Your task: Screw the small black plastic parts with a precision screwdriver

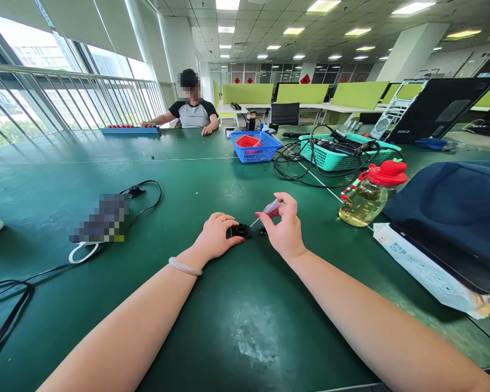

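My left hand (pixel 218 235) is closed on a small black camera (pixel 240 231), thumb along its near edge, pressing it against the green table (pixel 188 305). The camera's round lens faces up. My right hand (pixel 285 228) grips a slim screwdriver (pixel 271 207) with a translucent, purplish handle. Its thin shaft slants down to the left, with the tip at the camera's right edge; whether it touches a screw is too small to tell. A tiny black part (pixel 263 231) lies just right of the camera, below the screwdriver.
To the right stand a red-lidded bottle (pixel 365 201), a dark blue bag (pixel 453 207) and a white packet (pixel 424 267). Farther back are a blue basket (pixel 255 155) and a teal basket (pixel 338 160) of cables. A lanyard (pixel 12 288) lies left. A person (pixel 194 111) sits opposite.
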The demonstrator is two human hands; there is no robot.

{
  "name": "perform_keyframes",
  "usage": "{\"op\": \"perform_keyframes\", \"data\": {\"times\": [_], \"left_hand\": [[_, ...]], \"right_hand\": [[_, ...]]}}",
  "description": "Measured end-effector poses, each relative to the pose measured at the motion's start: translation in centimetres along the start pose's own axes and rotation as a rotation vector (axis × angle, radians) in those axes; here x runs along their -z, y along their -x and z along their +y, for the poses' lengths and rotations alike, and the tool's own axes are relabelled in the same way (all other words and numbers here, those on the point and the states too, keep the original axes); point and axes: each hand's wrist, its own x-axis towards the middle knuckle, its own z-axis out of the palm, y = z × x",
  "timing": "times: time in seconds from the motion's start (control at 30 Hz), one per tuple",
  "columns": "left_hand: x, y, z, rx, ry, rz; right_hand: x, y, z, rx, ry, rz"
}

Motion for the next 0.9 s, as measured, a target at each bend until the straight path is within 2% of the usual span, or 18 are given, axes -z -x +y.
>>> {"op": "perform_keyframes", "data": {"times": [0.1,0.53,0.73,0.9], "left_hand": [[-0.1,-0.1,-0.2,-0.019,-0.007,0.006],[-0.2,-0.2,-0.3,-0.024,-0.011,-0.009],[-0.2,-0.3,-0.3,-0.015,-0.011,0.009],[-0.1,-0.2,-0.2,-0.029,-0.024,0.008]], "right_hand": [[-0.1,0.0,0.2,0.005,-0.015,0.000],[-0.2,0.1,1.0,0.061,-0.075,-0.181],[0.2,0.8,-0.5,0.206,-0.046,-0.051],[-0.1,1.6,-1.4,0.425,-0.043,-0.301]]}}
